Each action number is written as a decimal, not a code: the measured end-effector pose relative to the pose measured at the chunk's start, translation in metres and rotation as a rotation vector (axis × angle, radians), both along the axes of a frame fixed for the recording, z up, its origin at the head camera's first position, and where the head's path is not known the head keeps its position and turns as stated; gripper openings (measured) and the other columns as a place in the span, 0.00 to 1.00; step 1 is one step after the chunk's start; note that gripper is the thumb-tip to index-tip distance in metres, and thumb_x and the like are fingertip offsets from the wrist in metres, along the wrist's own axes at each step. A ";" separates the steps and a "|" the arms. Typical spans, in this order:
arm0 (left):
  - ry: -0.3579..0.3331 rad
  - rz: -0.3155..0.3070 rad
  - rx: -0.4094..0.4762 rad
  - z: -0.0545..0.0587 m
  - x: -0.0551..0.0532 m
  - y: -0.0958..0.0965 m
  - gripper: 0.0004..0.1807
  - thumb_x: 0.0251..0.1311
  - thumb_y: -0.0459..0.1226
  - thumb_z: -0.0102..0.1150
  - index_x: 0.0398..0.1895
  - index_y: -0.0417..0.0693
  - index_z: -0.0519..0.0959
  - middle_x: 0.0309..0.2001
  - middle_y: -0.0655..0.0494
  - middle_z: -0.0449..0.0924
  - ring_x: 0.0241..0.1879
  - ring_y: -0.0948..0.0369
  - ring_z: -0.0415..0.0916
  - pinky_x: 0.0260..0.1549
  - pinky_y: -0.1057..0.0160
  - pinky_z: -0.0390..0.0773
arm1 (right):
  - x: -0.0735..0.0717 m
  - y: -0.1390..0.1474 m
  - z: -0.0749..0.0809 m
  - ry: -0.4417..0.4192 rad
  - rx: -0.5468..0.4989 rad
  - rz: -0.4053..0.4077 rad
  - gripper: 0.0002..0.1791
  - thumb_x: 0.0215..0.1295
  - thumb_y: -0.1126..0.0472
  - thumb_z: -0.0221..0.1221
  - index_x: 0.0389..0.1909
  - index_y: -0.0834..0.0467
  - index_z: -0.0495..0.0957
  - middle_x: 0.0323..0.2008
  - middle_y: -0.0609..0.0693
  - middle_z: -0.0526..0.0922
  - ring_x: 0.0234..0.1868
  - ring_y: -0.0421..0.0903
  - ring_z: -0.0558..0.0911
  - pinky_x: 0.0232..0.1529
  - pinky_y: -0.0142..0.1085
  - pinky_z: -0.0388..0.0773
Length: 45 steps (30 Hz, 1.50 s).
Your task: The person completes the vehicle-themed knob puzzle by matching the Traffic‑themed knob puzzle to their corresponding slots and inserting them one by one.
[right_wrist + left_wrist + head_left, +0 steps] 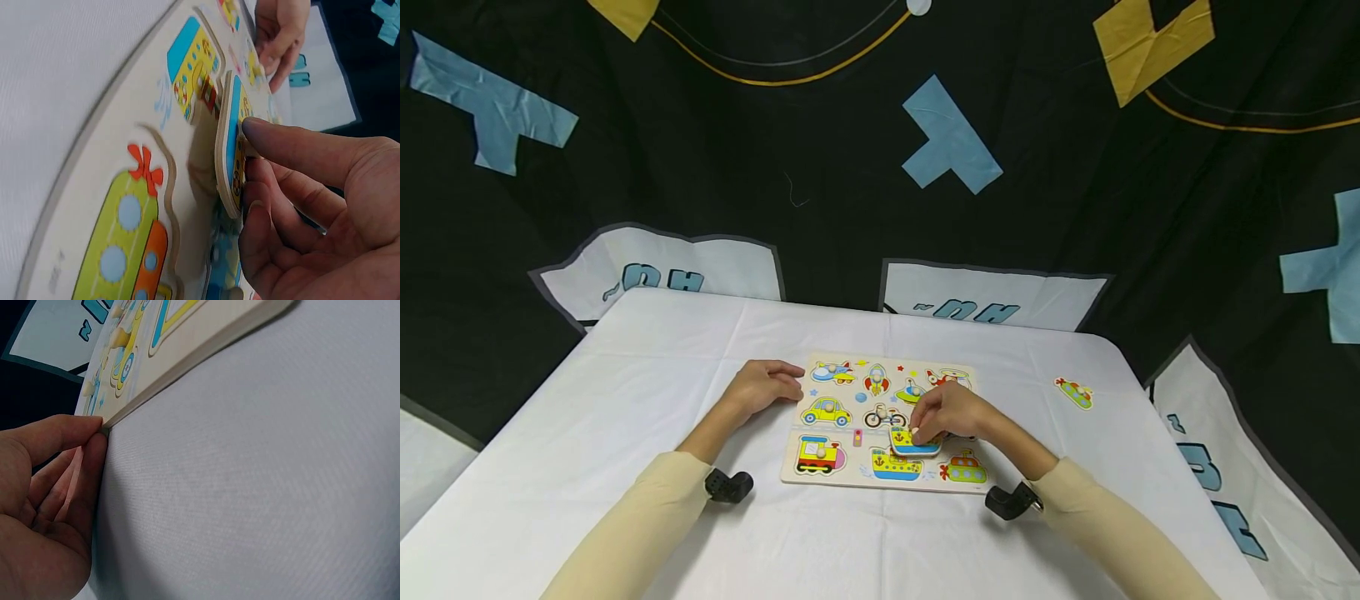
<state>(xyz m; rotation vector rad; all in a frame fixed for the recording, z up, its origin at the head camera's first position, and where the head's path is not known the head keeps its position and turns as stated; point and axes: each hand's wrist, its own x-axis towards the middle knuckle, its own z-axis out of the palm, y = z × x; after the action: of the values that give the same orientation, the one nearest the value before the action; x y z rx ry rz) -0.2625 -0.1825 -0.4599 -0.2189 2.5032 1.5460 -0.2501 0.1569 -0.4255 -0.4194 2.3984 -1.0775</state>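
Observation:
My right hand (951,412) pinches a ship puzzle piece (232,137) by its knob, with thumb and fingertips. The yellow-and-blue piece is tilted above a wooden peg puzzle board (865,482), beside the printed ship recess (897,465). Between the fingers the knob is mostly hidden. At the board's left edge, my left hand (763,387) holds on with thumb and fingertip, as the left wrist view shows. To the right of the ship recess lies the submarine recess (125,219). A loose submarine piece (1074,393) rests on the cloth, right of the board.
A white cloth covers the table (880,542). Several vehicle pieces sit in the board, including a train (820,455), a car (826,411) and a rocket (876,381). Behind the table hangs a black curtain (737,183) with blue and yellow patches.

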 end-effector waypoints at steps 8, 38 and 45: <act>0.003 -0.002 -0.001 -0.001 0.000 0.000 0.24 0.54 0.33 0.71 0.57 0.41 0.82 0.32 0.55 0.87 0.31 0.62 0.81 0.38 0.66 0.79 | 0.007 -0.011 -0.002 -0.027 -0.018 0.064 0.09 0.48 0.64 0.76 0.30 0.58 0.86 0.21 0.46 0.84 0.26 0.39 0.78 0.31 0.32 0.72; 0.008 0.000 -0.024 0.000 0.000 0.000 0.24 0.55 0.34 0.71 0.58 0.42 0.82 0.33 0.55 0.87 0.33 0.62 0.81 0.41 0.65 0.77 | 0.018 -0.024 -0.009 -0.009 -0.017 0.172 0.10 0.47 0.63 0.77 0.29 0.59 0.85 0.20 0.46 0.84 0.23 0.38 0.76 0.29 0.30 0.68; 0.022 -0.010 -0.003 -0.002 0.000 -0.001 0.24 0.54 0.33 0.71 0.57 0.41 0.82 0.31 0.56 0.88 0.32 0.63 0.82 0.37 0.67 0.78 | 0.018 -0.025 -0.011 0.001 -0.007 0.176 0.10 0.47 0.63 0.77 0.28 0.58 0.85 0.20 0.47 0.84 0.24 0.38 0.77 0.32 0.31 0.70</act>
<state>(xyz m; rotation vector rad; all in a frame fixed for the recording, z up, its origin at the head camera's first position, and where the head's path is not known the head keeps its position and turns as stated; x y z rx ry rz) -0.2623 -0.1833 -0.4621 -0.1901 2.5193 1.5495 -0.2316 0.1323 -0.4361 -0.6201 2.3095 -1.0077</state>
